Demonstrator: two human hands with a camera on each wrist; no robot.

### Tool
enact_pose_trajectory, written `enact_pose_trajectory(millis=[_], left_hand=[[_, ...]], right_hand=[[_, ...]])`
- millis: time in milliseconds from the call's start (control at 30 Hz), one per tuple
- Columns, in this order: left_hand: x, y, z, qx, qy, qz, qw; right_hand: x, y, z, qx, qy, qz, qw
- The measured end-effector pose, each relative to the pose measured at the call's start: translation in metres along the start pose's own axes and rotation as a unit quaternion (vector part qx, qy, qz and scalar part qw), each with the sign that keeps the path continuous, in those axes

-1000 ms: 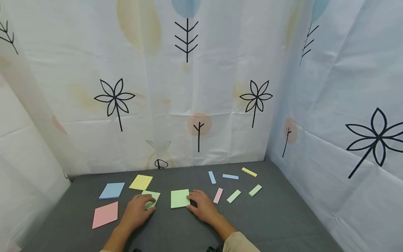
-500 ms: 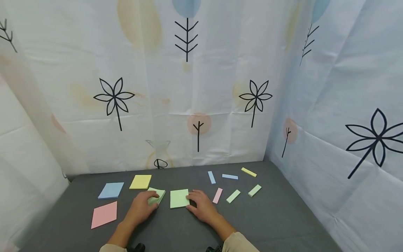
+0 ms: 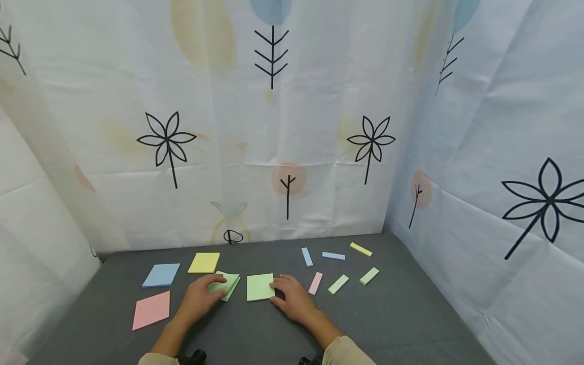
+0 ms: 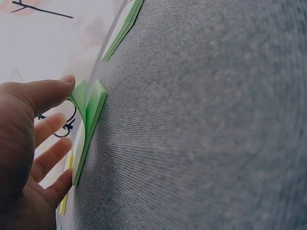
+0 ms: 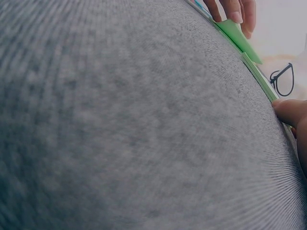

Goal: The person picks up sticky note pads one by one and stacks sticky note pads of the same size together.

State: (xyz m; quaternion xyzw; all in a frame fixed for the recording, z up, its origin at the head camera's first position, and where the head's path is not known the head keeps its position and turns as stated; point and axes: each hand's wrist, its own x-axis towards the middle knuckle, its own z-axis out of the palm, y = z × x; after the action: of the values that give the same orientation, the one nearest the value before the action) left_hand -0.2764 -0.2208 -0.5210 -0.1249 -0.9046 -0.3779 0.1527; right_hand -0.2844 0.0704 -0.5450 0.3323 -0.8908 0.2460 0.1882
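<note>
My left hand [image 3: 199, 297] pinches the lifted top sheet of a light green sticky note pad [image 3: 233, 287]. In the left wrist view that sheet [image 4: 80, 99] curves up and away from the pad [image 4: 98, 106], by my thumb; the other fingers are loosely bent, and the index fingertip's contact is hidden. A second green sticky note pad [image 3: 259, 287] lies just to the right. At its right edge my right hand [image 3: 294, 302] holds it between thumb and fingers. The right wrist view shows the right thumb [image 5: 290, 111] against the pad's edge.
Yellow [image 3: 204, 263], blue [image 3: 161, 275] and pink [image 3: 151, 310] square pads lie at the left of the grey table [image 3: 388, 324]. Several narrow strips lie to the right, among them a pink strip [image 3: 315, 283] near my right hand. Printed curtains [image 3: 319, 197] stand behind.
My left hand moved right, raising the top sheet of the left green pad, then drew slightly back left with the sheet bent further open. My right hand stayed at its pad.
</note>
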Motion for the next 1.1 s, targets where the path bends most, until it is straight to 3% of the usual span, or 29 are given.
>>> enact_pose_trajectory(millis=[267,533,667,833,967,1100], left_hand=[[-0.001,-0.001,0.000,0.004,0.002,0.009,1.0000],[-0.005,-0.004,-0.002,0.033,0.007,0.024,0.9991],[-0.008,-0.003,-0.002,0.090,0.012,0.001,0.9959],[-0.012,0.003,-0.003,0.177,0.034,-0.031,0.9832],[-0.014,0.007,-0.004,0.205,0.051,-0.053,0.9759],[-0.016,0.010,-0.004,0.216,0.042,-0.088,0.9716]], right_hand=[[-0.001,-0.001,-0.003,0.004,0.033,-0.036,0.999],[-0.001,-0.001,-0.001,0.007,-0.008,0.012,1.000],[0.000,-0.002,-0.002,0.007,-0.025,0.030,0.999],[0.000,-0.003,-0.004,0.011,-0.030,0.036,0.999],[0.000,-0.003,-0.003,0.012,-0.029,0.033,0.999],[0.000,-0.002,-0.003,0.013,-0.029,0.035,0.999]])
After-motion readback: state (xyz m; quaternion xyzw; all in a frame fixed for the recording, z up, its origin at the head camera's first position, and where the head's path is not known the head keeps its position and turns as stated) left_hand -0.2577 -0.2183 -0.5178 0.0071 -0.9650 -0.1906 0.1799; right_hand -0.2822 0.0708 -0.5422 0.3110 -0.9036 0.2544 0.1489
